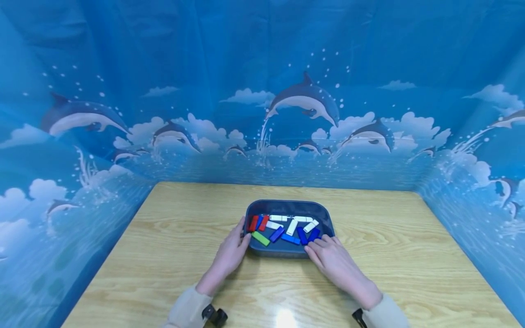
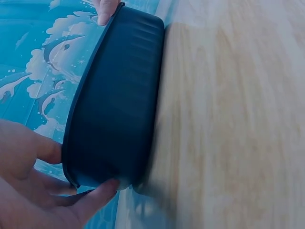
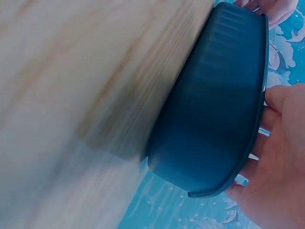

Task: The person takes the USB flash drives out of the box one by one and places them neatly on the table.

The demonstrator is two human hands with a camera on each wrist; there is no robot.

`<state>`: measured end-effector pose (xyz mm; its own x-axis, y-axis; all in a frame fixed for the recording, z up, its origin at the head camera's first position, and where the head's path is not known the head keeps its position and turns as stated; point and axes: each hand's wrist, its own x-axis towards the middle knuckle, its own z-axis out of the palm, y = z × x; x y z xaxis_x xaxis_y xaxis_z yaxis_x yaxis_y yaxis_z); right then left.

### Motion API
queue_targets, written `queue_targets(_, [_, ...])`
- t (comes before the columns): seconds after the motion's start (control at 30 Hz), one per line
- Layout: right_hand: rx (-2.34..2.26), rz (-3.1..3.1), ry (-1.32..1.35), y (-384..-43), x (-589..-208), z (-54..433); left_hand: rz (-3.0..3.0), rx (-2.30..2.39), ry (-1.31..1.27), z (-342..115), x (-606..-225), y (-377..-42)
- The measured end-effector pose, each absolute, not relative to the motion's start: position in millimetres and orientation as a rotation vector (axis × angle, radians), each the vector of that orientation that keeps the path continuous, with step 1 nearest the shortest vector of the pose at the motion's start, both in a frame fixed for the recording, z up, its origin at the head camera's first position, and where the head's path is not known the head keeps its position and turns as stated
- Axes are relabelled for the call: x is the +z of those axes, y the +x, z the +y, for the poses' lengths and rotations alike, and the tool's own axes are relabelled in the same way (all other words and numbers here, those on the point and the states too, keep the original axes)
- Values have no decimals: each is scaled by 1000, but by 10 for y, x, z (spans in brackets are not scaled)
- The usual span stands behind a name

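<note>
A dark blue-grey plastic basin stands on the table, holding several small oblong pieces in white, red, blue and green. At its left end my left hand grips the wall, with the thumb at the rim and fingers along the outside, as the left wrist view shows. My right hand reaches over the front right rim, fingers bent inward beside a dark blue piece. In the right wrist view the basin wall hides those fingertips, so I cannot tell whether they pinch a piece.
Wood-grain tabletop surrounds the basin. A blue curtain printed with dolphins and clouds encloses the table at the back and both sides. Inside the basin, white pieces lie toward the back and a green piece at the front left.
</note>
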<state>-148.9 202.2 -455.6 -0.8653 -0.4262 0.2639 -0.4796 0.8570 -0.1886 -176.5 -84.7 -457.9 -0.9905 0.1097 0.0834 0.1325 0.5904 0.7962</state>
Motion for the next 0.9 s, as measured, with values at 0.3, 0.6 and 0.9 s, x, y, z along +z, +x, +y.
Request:
queue_targets(0.3, [331,-2772,634,-1493,-4583,1990,-2626,-1371,-186,-771,-4372,-1850])
queue_targets(0.6, [327,-2761,625,-1487,-4583,1990,-2551,-1330,-390,-451,-4200,-2031])
queue_targets(0.9, [376,-2834,593,-1456,-4530,1955,-2815,-970,-507,-190,-4318,-2171])
